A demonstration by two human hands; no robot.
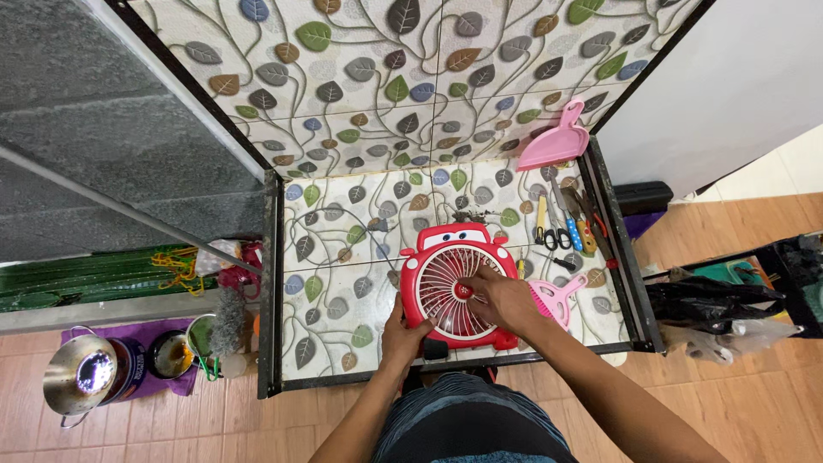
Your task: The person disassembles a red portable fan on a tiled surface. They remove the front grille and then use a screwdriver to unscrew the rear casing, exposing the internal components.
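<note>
My left hand (403,336) gripped the red fan's (454,287) lower edge on the desk (343,283), right hand's (501,298) fingers pinching its hub; grille still on, screwdrivers (561,219) untouched.

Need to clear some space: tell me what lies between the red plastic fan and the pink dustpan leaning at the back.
In the head view, only bare leaf-patterned tabletop between red fan and pink dustpan; hand tools lie off to the right.

arms: bare, no sleeves in view | wrists: no watch or bands | lap: dark garment with thin blue-grey stripes
</note>
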